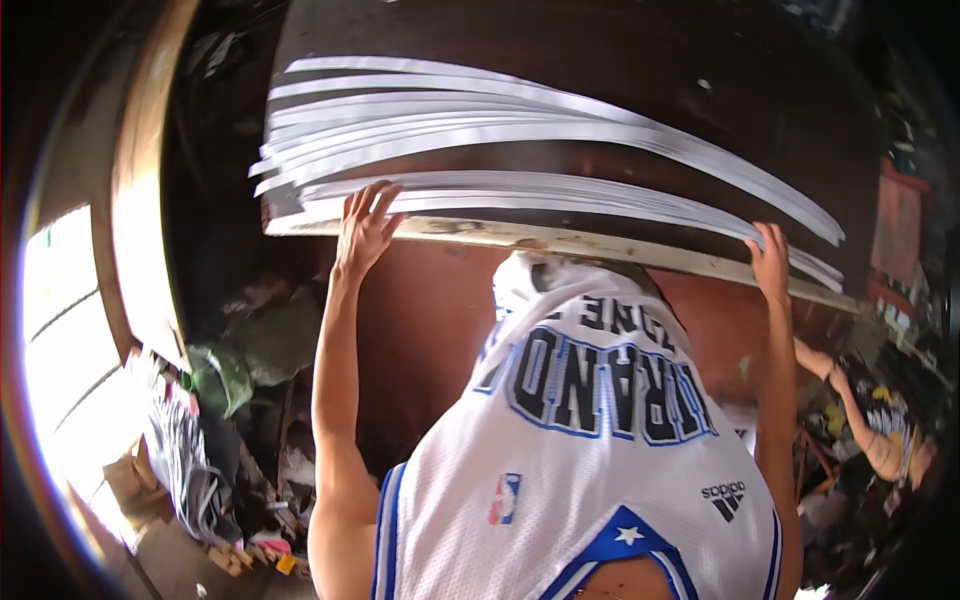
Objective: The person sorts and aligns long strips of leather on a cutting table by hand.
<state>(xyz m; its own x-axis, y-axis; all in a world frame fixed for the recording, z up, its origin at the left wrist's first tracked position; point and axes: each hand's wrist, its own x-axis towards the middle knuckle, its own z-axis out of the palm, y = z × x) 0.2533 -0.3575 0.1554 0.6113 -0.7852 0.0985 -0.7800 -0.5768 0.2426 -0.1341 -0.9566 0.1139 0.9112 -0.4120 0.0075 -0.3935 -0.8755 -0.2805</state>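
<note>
Long, narrow white strips (560,130) lie fanned out across a dark tabletop (480,30); their material is hard to tell. A nearer bundle of white strips (560,192) runs along the table's front edge. Near that bundle's left end, my left hand (368,228) rests on it with fingers apart. Toward the right end, my right hand (770,262) has its bent fingers pressed together on the strips. Part of the bundle shows beyond each hand.
The table's pale front edge (460,233) sits close to my body. At lower left are a green plastic bag (222,378), a heap of grey strips (190,460) and wood scraps (230,558). Another person's arm (850,405) shows at right. A bright window (70,310) is at left.
</note>
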